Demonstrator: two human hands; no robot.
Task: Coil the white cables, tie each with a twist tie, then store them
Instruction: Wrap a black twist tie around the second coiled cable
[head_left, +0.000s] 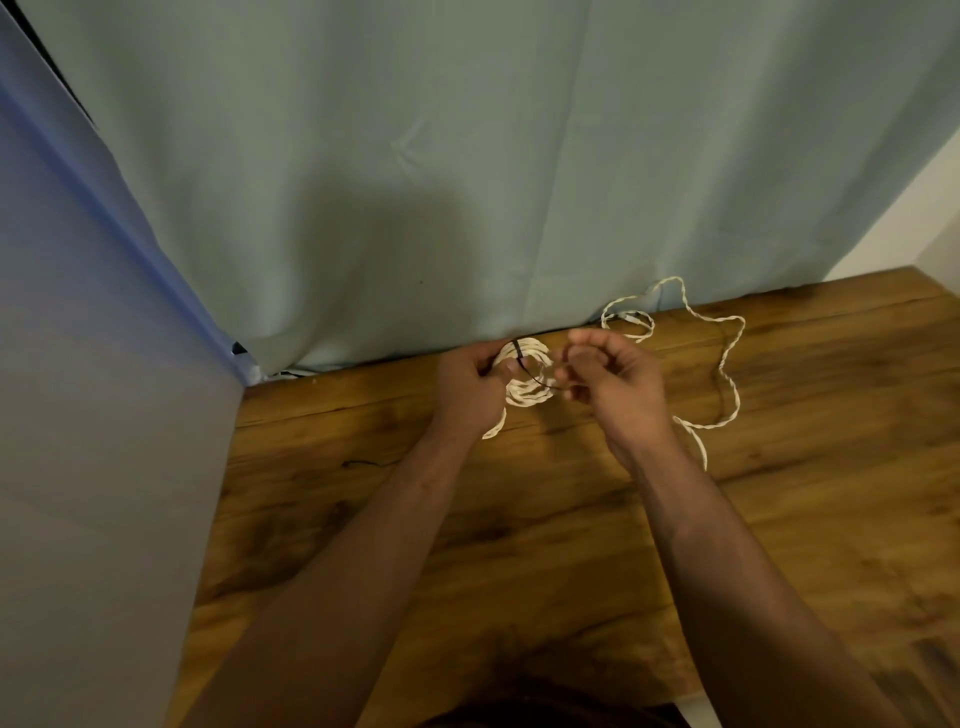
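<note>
The left hand (467, 387) grips the coil (530, 396) over the far desk (467, 519). The tie (535, 378) crosses the coil, its length running right to the right hand (613, 379), whose curled fingers (569, 388) seem to pinch its end (blurred). Another cable (727, 364) lies loose, farther right.

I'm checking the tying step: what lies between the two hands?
Head view: the coiled white braided cable, crossed by a thin black twist tie; left hand grips the coil, right hand pinches the tie's end.
</note>
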